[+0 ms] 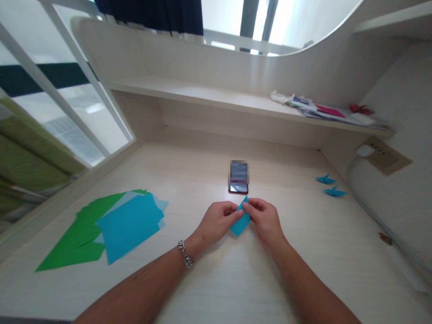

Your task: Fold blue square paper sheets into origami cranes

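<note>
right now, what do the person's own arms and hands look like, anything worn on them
The left forearm and right forearm are both bare, with no sleeve in view. A chunky, silver-coloured, metallic-looking chain-link bracelet circles the left wrist; the right wrist shows nothing worn. The left hand and right hand are ungloved, with no rings on the fingers that show.

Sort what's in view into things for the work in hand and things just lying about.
Likely in use:
small blue paper between left hand and right hand
blue sheets
green sheets, perhaps
folded blue figures

Apparently lying about:
shelf papers
phone, role unclear
</note>
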Demonstrator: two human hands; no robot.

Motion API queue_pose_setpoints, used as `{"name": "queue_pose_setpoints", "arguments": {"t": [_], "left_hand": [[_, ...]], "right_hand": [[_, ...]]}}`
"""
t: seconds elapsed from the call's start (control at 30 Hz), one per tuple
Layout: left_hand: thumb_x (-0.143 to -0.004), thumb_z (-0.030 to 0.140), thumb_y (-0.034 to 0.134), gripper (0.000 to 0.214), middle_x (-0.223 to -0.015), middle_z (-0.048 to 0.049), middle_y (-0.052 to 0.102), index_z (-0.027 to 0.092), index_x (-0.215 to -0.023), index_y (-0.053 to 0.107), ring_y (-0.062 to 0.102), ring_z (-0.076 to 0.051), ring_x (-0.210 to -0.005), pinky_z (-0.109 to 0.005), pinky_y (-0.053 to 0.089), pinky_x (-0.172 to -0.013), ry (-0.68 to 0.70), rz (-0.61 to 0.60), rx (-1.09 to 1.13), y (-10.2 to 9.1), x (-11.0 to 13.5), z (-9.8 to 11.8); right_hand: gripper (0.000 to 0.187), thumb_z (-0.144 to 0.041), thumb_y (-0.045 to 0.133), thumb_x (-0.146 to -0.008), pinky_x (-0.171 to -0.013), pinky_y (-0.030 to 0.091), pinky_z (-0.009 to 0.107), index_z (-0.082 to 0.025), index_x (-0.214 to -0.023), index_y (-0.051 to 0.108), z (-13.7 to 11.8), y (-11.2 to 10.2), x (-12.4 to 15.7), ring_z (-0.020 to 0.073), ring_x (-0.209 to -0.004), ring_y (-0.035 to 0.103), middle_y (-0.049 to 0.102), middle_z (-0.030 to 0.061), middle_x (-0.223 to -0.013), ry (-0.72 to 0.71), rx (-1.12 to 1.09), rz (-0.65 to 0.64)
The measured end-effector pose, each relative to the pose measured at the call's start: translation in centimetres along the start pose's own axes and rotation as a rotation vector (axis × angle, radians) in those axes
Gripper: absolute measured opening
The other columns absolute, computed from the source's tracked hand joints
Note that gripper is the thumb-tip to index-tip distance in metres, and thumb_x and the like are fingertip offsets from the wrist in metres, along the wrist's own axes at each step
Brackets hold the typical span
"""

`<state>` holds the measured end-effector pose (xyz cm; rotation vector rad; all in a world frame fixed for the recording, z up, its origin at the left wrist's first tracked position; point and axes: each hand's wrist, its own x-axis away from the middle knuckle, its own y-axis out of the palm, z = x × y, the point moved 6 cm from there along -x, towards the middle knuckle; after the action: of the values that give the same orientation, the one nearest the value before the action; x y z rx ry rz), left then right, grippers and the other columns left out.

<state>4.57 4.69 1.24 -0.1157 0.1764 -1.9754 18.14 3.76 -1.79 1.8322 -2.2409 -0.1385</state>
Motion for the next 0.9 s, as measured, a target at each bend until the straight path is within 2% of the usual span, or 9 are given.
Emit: {"name": "queue_pose_setpoints", "arguments": {"t": [0.33,0.9], "left_hand": [[-0.082,0.032,0.057,0.026,-0.064,-0.0024,0.062,0.011,-0.070,0.066,0.050,-0.010,-0.056,-0.020,0.036,-0.051,0.013,-0.056,0.040,0.15,-0.12,-0.25],[-0.080,0.029,0.059,0.022,-0.063,-0.0006,0.060,0.011,-0.070,0.065,0.048,-0.010,-0.055,-0.020,0.035,-0.051,-0.001,-0.062,0.101,0.32,-0.13,-0.35]], "right_hand": [[0.026,-0.030,0.079,-0.059,-0.060,0.046,0.027,-0.016,-0.080,0.072,0.22,-0.10,0.04,0.0152,-0.064,0.059,0.070,0.0039,-0.074,-0.012,-0.010,0.015],[0.028,-0.031,0.080,-0.058,-0.059,0.047,0.027,-0.015,-0.078,0.070,0.43,0.03,0.10,0.0156,-0.064,0.059,0.069,0.0038,-0.073,-0.056,-0.032,0.116]]}}
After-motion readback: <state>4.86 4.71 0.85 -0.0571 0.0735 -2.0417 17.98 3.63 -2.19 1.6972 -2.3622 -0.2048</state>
